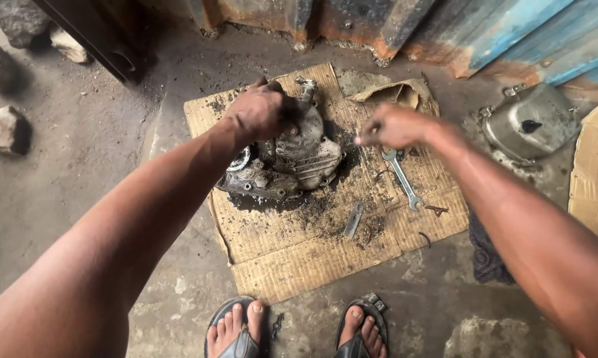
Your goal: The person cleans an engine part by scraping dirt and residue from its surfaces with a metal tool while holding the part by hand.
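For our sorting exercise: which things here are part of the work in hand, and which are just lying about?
In hand:
left hand on the grimy engine casing
right hand above the spanner
cardboard sheet underneath

Lying about:
grey metal cover
stones
dark rag

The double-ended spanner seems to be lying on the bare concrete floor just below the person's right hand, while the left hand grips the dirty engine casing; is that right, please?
Not quite. The head view shows the double-ended spanner lying on the flattened sheet of cardboard, not on bare concrete. The rest holds: it lies just below the right hand, and the left hand grips the top of the dirty engine casing.
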